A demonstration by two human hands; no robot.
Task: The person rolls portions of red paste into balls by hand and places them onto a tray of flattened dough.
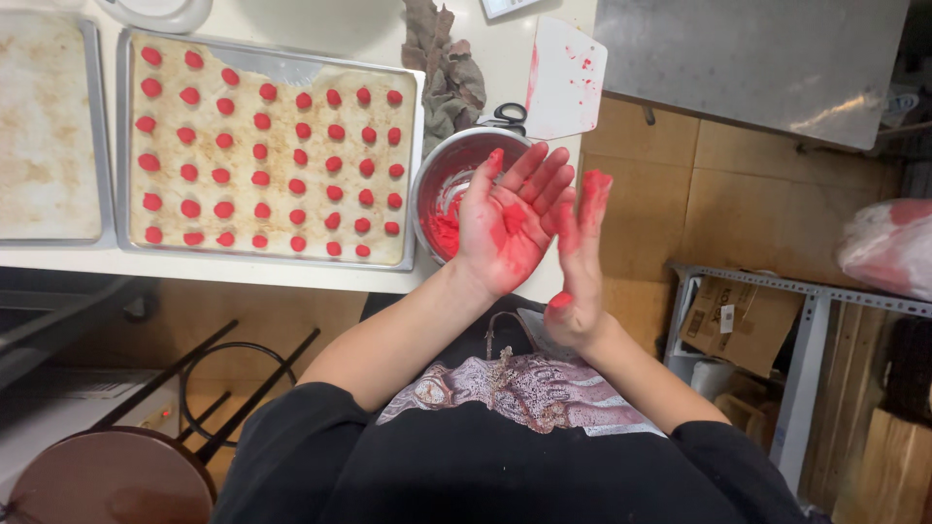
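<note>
Counter: white worktop; two metal baking trays; one steel bowl
Hands: red-smeared left hand open, palm up; right hand edge-on, fingers straight, touching it

Bright, even overhead light; soft shadows. Glare on the steel sheet far right. Near corners dim. Slight wide-angle bending at edges. Focus sharp throughout.

Shiny metal bowl smeared with wet red paste; dull metal tray lined with matt, stained paper; smooth pale desk; crumpled rough cloth; smooth white plastic scraper; both hands coated in glossy red
</note>
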